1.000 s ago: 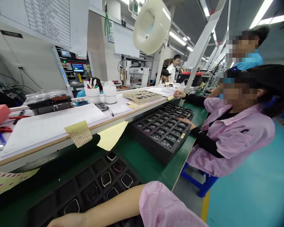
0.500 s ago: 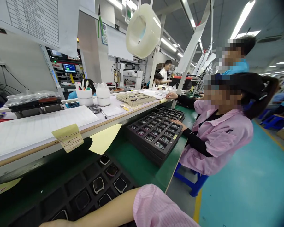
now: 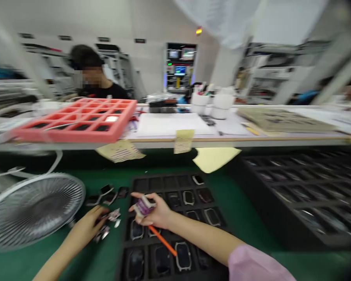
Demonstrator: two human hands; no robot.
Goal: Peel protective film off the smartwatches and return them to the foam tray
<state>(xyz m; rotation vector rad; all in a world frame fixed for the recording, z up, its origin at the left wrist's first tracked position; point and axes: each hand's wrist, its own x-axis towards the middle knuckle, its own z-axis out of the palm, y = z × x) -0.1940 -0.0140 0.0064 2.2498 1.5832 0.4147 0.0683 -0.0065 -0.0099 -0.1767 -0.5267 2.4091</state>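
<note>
My right hand (image 3: 159, 212) is closed around a small watch case (image 3: 144, 206) with a pale frame and a purplish face. An orange stick (image 3: 163, 240) sticks out below that hand, slanting down to the right. Beneath it lies a black compartment tray (image 3: 146, 251) holding several square watch cases, one being a silver-framed case (image 3: 183, 256). On the green bench, my left hand (image 3: 89, 224) is at a small pile of shiny scraps (image 3: 114, 215), thumb and fingers apart. Its fingertips are blurred. Just beyond, a few loose watch cases (image 3: 107, 190) lie together.
A round ribbed fan (image 3: 35, 210) stands at the left. Black stacked trays (image 3: 269, 210) are on the right. The shelf (image 3: 163, 139) carries a pink compartment tray (image 3: 84, 134), papers, white cups (image 3: 222, 103) and a beige tray (image 3: 286, 121). A person (image 3: 96, 78) is behind it.
My view has swung left from the neighbouring co-worker to the bench before me. Both hands now show, with a watch case and an orange stick in the right one.
</note>
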